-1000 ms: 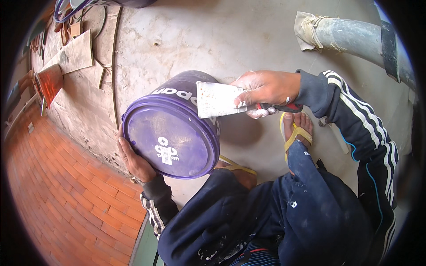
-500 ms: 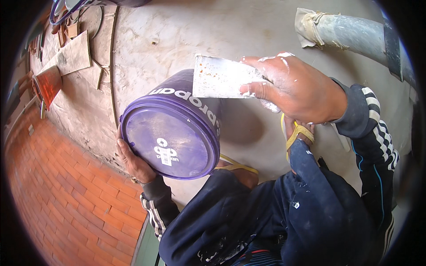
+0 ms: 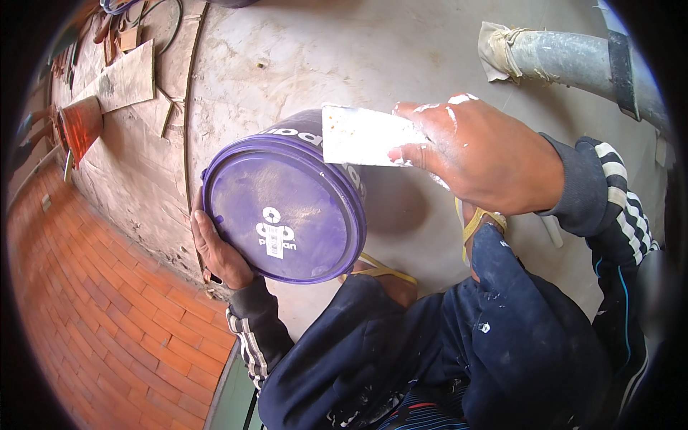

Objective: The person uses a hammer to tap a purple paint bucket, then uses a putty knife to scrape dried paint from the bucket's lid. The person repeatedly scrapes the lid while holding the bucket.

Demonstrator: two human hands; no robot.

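A purple lidded bucket [image 3: 287, 208] is tipped so that its round lid faces up toward me. My left hand [image 3: 223, 247] holds it at the left rim, the thumb near the lid's edge and the other fingers partly hidden along the side. My right hand [image 3: 487, 154], smeared with white paste, is closed around a putty knife. The putty knife's wide blade [image 3: 365, 135], coated white with a few rusty specks, points left. In this view it overlaps the bucket's upper right side; whether it touches cannot be told.
A grey pipe [image 3: 566, 57] with a wrapped end lies at the upper right. Boards [image 3: 129, 82] and a red-stained container [image 3: 80, 129] are at the far left. Orange tiles [image 3: 122, 308] cover the lower left floor. My sandalled feet [image 3: 383, 279] are beside the bucket.
The bucket has shifted slightly right and turned, with its lid facing me more directly. The putty knife and my right hand appear a little lower and to the right. The view has also shifted slightly.
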